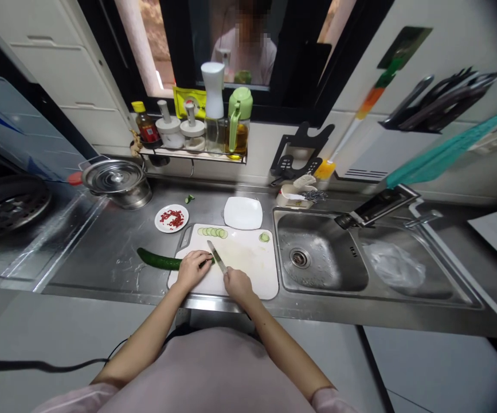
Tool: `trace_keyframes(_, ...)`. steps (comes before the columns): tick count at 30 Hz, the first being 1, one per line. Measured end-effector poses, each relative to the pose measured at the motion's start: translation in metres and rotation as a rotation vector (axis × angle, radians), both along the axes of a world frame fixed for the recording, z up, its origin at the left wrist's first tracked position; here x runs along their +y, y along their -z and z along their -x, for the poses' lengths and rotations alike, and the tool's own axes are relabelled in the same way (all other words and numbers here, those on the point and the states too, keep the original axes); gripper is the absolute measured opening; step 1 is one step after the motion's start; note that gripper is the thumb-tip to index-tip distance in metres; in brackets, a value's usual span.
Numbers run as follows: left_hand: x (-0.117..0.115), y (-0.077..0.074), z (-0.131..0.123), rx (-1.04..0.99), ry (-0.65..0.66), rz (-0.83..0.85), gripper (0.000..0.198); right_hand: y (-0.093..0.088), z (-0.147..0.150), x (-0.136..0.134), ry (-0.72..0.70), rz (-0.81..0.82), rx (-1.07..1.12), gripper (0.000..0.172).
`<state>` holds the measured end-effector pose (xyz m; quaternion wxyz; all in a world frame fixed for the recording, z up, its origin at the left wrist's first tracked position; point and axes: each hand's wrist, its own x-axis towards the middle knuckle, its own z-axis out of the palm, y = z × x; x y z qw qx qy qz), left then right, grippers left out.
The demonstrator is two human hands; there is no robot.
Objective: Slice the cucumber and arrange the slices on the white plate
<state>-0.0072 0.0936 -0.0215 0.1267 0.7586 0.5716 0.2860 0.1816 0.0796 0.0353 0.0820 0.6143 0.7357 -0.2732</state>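
A long dark green cucumber point(159, 260) lies across the left edge of a white cutting board point(248, 269). My left hand point(194, 268) is closed over its right end, fingers bent on top. In my right hand point(237, 283) is the handle of a kitchen knife point(216, 253), its blade slanting up and left beside the cucumber's cut end. Whether the blade touches the cucumber I cannot tell. A row of thin cucumber slices point(212, 232) lies along the board's far edge. More slices point(264, 237) sit in a small pile at the far right corner.
Behind the board stand a white square plate point(243, 213) and a round plate point(171, 218) of chopped red pieces. A lidded pot point(117, 182) is at the left, a sink point(321, 252) at the right. Above hangs a rack point(192, 154) of seasoning bottles. Green scraps point(189, 199) lie behind.
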Motion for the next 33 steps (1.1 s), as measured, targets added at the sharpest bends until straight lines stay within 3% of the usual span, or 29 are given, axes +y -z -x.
trace_keyframes(8,0.012,-0.012,0.002,-0.062,-0.027,0.149,0.022,-0.021,-0.032,0.005,0.053,-0.176,-0.189,0.033)
trace_keyframes(13,0.025,-0.025,-0.003,-0.291,-0.213,0.140,0.035,-0.020,-0.043,0.005,0.065,-0.216,-0.221,0.035)
trace_keyframes(14,0.029,-0.031,-0.006,-0.296,-0.197,0.130,0.036,-0.020,-0.044,0.004,0.066,-0.216,-0.216,0.035)
trace_keyframes(17,0.044,-0.048,-0.018,-0.198,0.012,0.170,0.039,-0.018,-0.047,0.001,0.061,-0.228,-0.199,0.038)
trace_keyframes(21,0.059,-0.061,-0.032,-0.016,0.187,0.372,0.034,-0.019,-0.051,-0.002,0.054,-0.253,-0.191,0.042)
trace_keyframes(24,0.065,-0.059,-0.040,-0.002,0.261,0.504,0.025,-0.020,-0.054,-0.004,0.054,-0.255,-0.185,0.043)
trace_keyframes(28,0.068,-0.047,-0.050,-0.132,0.257,0.562,0.023,-0.017,-0.059,-0.007,0.070,-0.238,-0.178,0.044)
trace_keyframes(33,0.082,-0.034,-0.058,-0.181,0.017,0.553,0.018,-0.012,-0.068,-0.011,0.108,-0.205,-0.182,0.042)
